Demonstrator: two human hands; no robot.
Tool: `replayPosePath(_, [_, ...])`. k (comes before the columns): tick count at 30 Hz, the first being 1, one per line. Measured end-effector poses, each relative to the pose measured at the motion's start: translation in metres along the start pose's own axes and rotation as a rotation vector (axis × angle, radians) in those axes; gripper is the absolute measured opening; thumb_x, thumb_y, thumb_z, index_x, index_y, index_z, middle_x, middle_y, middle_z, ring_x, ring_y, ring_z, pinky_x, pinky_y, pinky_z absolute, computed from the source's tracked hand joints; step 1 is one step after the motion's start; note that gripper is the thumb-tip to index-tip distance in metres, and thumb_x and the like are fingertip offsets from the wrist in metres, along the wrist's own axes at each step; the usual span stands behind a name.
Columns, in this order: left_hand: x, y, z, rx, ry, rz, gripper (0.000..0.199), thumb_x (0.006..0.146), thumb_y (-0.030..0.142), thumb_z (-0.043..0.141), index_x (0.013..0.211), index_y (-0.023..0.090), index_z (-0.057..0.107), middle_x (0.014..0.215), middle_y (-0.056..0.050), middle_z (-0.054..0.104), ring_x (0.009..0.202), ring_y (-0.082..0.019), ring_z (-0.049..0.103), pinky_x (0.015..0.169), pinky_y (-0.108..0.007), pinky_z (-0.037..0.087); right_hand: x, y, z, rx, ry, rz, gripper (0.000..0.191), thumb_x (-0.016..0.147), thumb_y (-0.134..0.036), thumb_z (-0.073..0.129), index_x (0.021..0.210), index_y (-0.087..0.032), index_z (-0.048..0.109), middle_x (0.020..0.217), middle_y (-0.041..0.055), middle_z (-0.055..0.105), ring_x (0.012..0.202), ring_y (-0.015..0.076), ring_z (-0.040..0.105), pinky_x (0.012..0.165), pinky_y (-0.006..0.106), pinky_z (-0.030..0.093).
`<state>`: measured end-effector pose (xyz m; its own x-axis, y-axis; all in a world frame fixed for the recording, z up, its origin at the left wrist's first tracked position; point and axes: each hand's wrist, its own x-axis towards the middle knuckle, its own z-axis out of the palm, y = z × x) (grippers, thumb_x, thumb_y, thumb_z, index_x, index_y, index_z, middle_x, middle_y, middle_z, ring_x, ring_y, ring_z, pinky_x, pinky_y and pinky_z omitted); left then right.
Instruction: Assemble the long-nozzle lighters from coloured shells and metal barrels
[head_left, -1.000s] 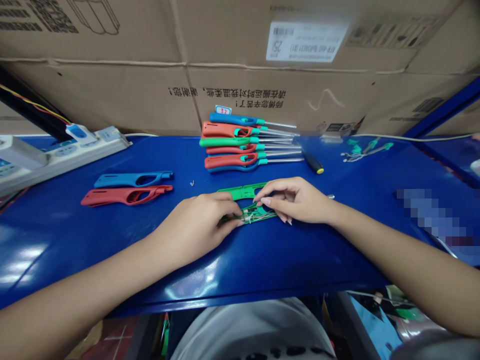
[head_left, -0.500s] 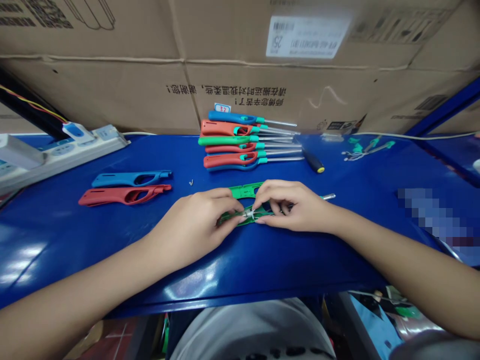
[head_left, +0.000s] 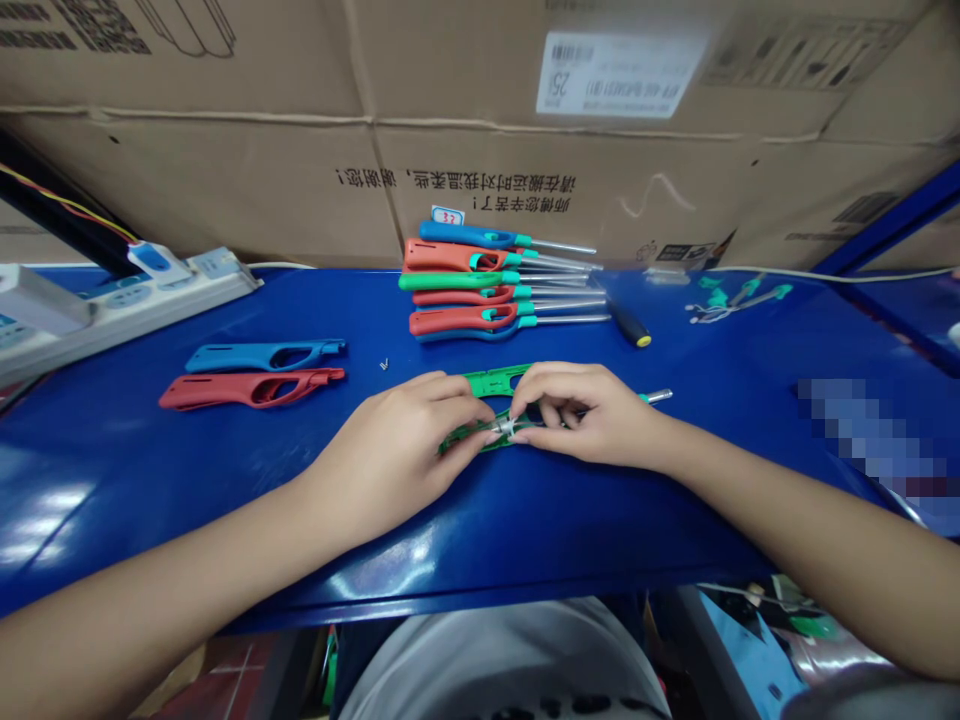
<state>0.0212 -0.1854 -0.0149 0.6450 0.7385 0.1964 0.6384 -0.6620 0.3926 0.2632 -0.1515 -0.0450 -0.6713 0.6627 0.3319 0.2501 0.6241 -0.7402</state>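
Observation:
At the middle of the blue table [head_left: 540,530], a green lighter half-shell [head_left: 459,440] lies under both hands with a small metallic and white part [head_left: 506,427] in it. My left hand [head_left: 431,425] pinches this small part from the left, fingers closed. My right hand [head_left: 581,410] has its fingertips closed at the part's right side, over the shell; what they grip is too small to make out. Just behind lies another green half-shell [head_left: 491,382], partly covered by my right hand. A metal tube tip [head_left: 660,396] sticks out to the right of my right hand.
Assembled lighters [head_left: 469,320] are stacked at the back, beside a dark screwdriver handle [head_left: 630,325]. Blue [head_left: 240,356] and red [head_left: 225,390] shells and tiny screws [head_left: 385,364] lie left. A power strip [head_left: 172,300] stands far left, wired green parts [head_left: 739,298] back right, cardboard [head_left: 465,100] behind.
My left hand has shifted very slightly, showing more of the green shell's left end beneath it. My right hand stays nearly in place; the view has moved a little.

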Motion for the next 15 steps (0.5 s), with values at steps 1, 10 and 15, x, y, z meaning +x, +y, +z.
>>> replayPosePath(1, [0.0, -0.0002, 0.0004, 0.002, 0.01, 0.005, 0.015, 0.099, 0.025, 0.06, 0.102, 0.019, 0.073, 0.093, -0.005, 0.068, 0.092, -0.022, 0.064, 0.079, -0.034, 0.052, 0.0001, 0.0002, 0.0003, 0.001, 0.009, -0.002, 0.013, 0.087, -0.025, 0.075, 0.094, -0.015, 0.071, 0.084, 0.0006, 0.062, 0.052, 0.0024, 0.045, 0.051, 0.017, 0.04])
replayPosePath(10, [-0.0008, -0.0027, 0.0031, -0.001, 0.022, 0.02, 0.017, 0.099, 0.026, 0.059, 0.101, 0.018, 0.074, 0.092, -0.005, 0.068, 0.091, -0.022, 0.064, 0.079, -0.034, 0.052, -0.0005, -0.001, 0.0001, -0.004, 0.018, -0.004, 0.012, 0.087, -0.023, 0.075, 0.096, -0.016, 0.071, 0.085, 0.001, 0.063, 0.054, 0.004, 0.048, 0.049, 0.017, 0.04])
replayPosePath(15, [-0.0005, -0.0017, 0.0016, 0.012, 0.033, 0.021, 0.016, 0.099, 0.026, 0.06, 0.101, 0.018, 0.074, 0.092, -0.005, 0.068, 0.091, -0.022, 0.064, 0.078, -0.034, 0.053, 0.0005, -0.001, -0.0011, 0.015, 0.013, -0.003, 0.012, 0.087, -0.024, 0.075, 0.096, -0.016, 0.071, 0.088, 0.0014, 0.063, 0.054, 0.0034, 0.048, 0.048, 0.017, 0.04])
